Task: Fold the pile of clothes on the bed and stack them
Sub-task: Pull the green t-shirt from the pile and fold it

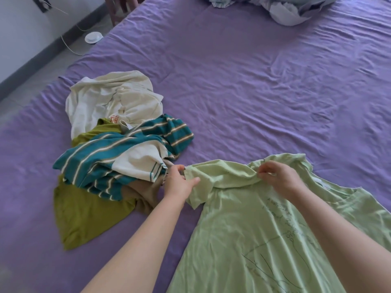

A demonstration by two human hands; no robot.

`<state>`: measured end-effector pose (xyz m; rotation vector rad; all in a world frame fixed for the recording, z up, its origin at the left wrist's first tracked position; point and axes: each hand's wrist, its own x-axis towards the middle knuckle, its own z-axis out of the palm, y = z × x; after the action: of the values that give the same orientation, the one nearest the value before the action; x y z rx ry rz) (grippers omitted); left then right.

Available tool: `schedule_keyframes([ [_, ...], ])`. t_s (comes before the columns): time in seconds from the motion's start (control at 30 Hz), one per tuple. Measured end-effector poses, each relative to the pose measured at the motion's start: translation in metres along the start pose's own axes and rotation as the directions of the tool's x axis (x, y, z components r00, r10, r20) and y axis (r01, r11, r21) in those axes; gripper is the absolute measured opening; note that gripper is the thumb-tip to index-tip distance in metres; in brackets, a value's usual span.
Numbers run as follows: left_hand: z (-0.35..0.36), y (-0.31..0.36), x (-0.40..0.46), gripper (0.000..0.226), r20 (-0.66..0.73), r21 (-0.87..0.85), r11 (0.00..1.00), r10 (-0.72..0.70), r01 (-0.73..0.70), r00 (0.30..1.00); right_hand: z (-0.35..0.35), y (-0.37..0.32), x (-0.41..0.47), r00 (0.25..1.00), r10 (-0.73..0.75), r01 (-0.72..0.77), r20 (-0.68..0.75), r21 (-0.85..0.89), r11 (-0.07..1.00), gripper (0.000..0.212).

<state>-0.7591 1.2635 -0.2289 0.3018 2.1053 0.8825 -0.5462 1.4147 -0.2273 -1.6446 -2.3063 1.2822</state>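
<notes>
A light green T-shirt (pixel 249 229) with dark line print lies spread on the purple bed (pixel 243 81) at the near right. My left hand (pixel 179 180) pinches the end of its left sleeve. My right hand (pixel 279 176) pinches the bunched fabric near the shoulder and collar. Just left of my left hand sits the unfolded pile: a teal striped top (pixel 118 149), a cream garment (pixel 114 98) behind it, an olive green garment (pixel 84 214) underneath at the front, and some tan fabric (pixel 143 193) showing between them.
Crumpled pale bedding (pixel 292 11) lies at the far end of the bed. On the floor to the left are a white round object (pixel 93 37) with a cable and a wall socket (pixel 41 4). The bed's left edge runs diagonally past the pile.
</notes>
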Motion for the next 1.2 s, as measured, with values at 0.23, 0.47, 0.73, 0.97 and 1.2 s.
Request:
schedule_keyframes([
  [0.23,-0.026,0.038,0.008,0.048,0.135,-0.457,0.886,0.156,-0.078,0.978,-0.013,-0.009,0.010,0.995,-0.013,0.026,-0.102,0.132,0.991,0.014],
  [0.47,-0.047,0.074,0.030,0.037,-0.011,-0.282,0.912,0.308,-0.298,0.951,-0.018,-0.032,0.038,0.976,-0.085,0.101,-0.199,0.069,0.992,0.011],
  [0.73,-0.018,0.061,0.073,0.071,0.066,0.352,0.825,0.449,-0.442,0.891,0.018,-0.039,0.087,0.966,-0.063,0.080,-0.251,0.058,0.995,0.026],
  [0.97,-0.019,0.029,0.054,0.045,-0.232,0.262,0.884,0.447,-0.387,0.864,0.012,-0.022,0.087,0.968,-0.084,0.035,-0.238,-0.203,0.979,0.019],
  [1.2,-0.014,0.008,0.031,0.028,0.010,0.321,0.912,0.267,-0.256,0.964,0.058,-0.059,0.037,0.867,-0.467,0.429,-0.176,-0.212,0.878,0.029],
])
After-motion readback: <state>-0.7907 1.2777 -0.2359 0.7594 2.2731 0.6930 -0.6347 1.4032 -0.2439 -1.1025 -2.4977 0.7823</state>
